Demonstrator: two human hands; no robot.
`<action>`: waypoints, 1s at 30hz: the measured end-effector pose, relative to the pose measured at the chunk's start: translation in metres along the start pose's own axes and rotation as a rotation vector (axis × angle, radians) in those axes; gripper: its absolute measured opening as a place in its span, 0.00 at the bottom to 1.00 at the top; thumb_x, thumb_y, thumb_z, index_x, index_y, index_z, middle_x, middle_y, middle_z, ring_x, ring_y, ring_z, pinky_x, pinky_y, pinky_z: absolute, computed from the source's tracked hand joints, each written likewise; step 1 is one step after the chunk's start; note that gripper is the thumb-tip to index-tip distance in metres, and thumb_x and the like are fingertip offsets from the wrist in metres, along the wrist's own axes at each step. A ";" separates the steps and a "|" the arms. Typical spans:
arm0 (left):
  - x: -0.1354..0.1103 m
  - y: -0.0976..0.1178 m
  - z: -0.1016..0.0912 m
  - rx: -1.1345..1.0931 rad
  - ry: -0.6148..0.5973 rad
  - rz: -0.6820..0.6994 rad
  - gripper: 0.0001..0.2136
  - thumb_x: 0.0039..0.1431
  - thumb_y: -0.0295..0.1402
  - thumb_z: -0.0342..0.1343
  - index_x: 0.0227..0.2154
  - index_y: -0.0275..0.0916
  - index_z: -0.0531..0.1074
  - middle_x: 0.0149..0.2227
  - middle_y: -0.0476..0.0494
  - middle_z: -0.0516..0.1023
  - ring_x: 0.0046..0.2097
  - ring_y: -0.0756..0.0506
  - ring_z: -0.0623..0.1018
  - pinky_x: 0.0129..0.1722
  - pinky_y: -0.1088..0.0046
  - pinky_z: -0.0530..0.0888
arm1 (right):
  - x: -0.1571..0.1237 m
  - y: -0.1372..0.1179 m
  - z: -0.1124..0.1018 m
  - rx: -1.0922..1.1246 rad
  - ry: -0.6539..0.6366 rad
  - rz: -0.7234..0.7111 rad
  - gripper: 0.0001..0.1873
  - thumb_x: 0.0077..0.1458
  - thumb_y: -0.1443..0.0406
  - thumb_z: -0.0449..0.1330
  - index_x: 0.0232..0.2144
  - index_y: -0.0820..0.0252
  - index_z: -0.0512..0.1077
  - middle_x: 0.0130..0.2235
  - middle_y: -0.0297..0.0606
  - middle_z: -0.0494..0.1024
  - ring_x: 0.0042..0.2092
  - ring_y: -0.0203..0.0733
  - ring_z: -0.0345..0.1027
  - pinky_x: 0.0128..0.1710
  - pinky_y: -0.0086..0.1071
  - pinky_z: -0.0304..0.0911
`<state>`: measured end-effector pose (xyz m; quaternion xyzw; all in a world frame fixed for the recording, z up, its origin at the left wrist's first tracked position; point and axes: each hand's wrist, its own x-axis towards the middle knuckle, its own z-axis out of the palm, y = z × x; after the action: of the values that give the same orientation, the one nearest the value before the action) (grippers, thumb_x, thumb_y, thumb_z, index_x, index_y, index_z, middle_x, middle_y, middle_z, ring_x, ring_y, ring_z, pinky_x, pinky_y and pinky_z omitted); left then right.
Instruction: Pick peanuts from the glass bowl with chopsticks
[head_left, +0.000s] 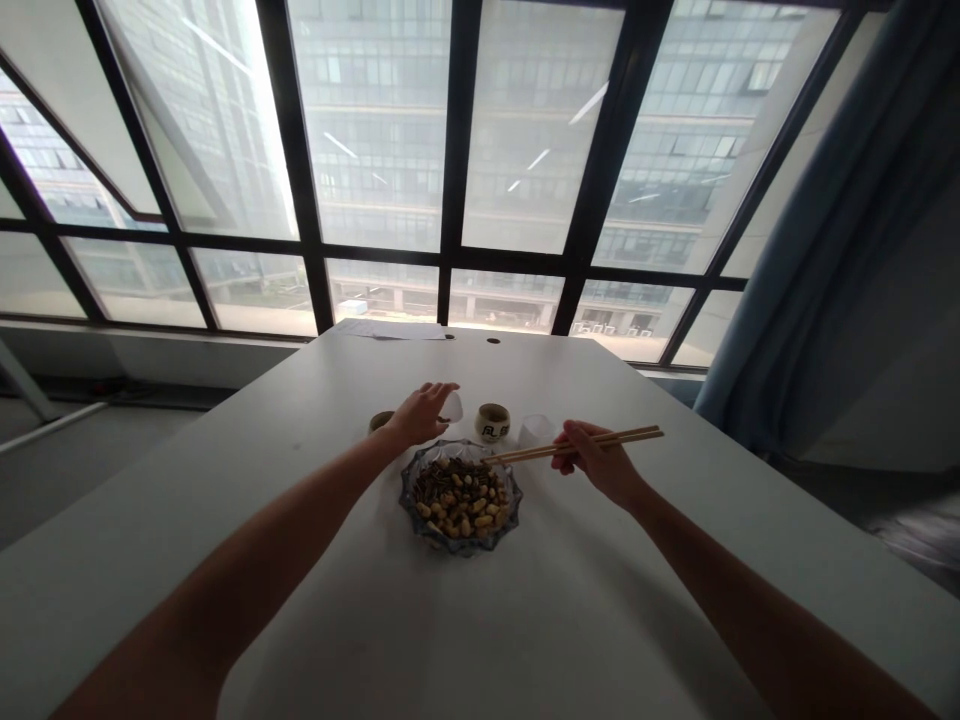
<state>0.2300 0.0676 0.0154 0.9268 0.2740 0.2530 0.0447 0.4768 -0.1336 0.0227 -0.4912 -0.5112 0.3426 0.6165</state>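
Observation:
My left hand [420,414] reaches past the glass bowl, its thumb and fingers around a small translucent cup [453,407], which looks tilted; a little dark stuff shows at its lower edge. In my right hand [596,462] is a pair of wooden chopsticks [630,436], their tips pointing left over the bowl's right rim. The scalloped clear glass bowl [409,508] holds sunflower seeds [442,482] at the back and peanuts in shells [469,518] at the front. No food is visible between the chopstick tips.
Behind the bowl stand a small ceramic cup with dark characters [493,430] and another translucent cup [535,431]. A second ceramic cup [379,420] is partly hidden by my left wrist. Papers [405,331] lie at the white table's [315,620] far edge, before the windows.

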 end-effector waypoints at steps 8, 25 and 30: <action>-0.008 -0.005 -0.003 -0.004 0.024 0.068 0.32 0.51 0.30 0.62 0.59 0.37 0.59 0.57 0.32 0.72 0.57 0.34 0.72 0.56 0.52 0.70 | 0.006 -0.003 -0.012 0.000 0.074 -0.059 0.26 0.47 0.43 0.67 0.23 0.61 0.74 0.18 0.39 0.77 0.18 0.37 0.68 0.18 0.30 0.63; -0.004 0.004 -0.004 -0.163 0.005 -0.023 0.37 0.47 0.38 0.67 0.59 0.39 0.58 0.54 0.32 0.76 0.54 0.35 0.76 0.53 0.56 0.72 | 0.050 0.006 0.058 -0.347 -0.027 -0.298 0.26 0.56 0.43 0.58 0.25 0.59 0.74 0.25 0.39 0.78 0.26 0.39 0.70 0.26 0.31 0.66; -0.002 0.002 -0.001 -0.110 -0.102 -0.139 0.36 0.49 0.42 0.65 0.59 0.37 0.59 0.51 0.29 0.77 0.53 0.32 0.77 0.50 0.55 0.73 | 0.031 -0.014 0.042 -0.285 0.099 -0.272 0.28 0.57 0.42 0.55 0.24 0.59 0.74 0.20 0.37 0.76 0.22 0.37 0.68 0.22 0.29 0.64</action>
<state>0.2296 0.0647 0.0160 0.9133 0.3207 0.2166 0.1269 0.4427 -0.0979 0.0453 -0.5163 -0.5852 0.1560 0.6055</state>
